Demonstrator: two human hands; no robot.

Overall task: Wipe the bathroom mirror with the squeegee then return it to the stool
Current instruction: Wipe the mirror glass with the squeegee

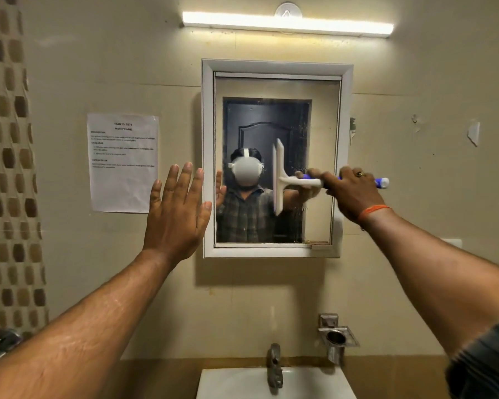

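Observation:
The bathroom mirror hangs on the wall in a white frame. A white squeegee with a blue handle lies against the glass, blade upright, near the mirror's middle. My right hand is shut on the handle, to the right of the blade. My left hand is raised flat with fingers spread, at the mirror's left frame edge and holding nothing. Streaks and droplets show on the glass right of the blade. The stool is out of view.
A paper sheet is taped to the wall left of the mirror. Below are a white sink, a metal tap and a metal holder. A tube light glows above.

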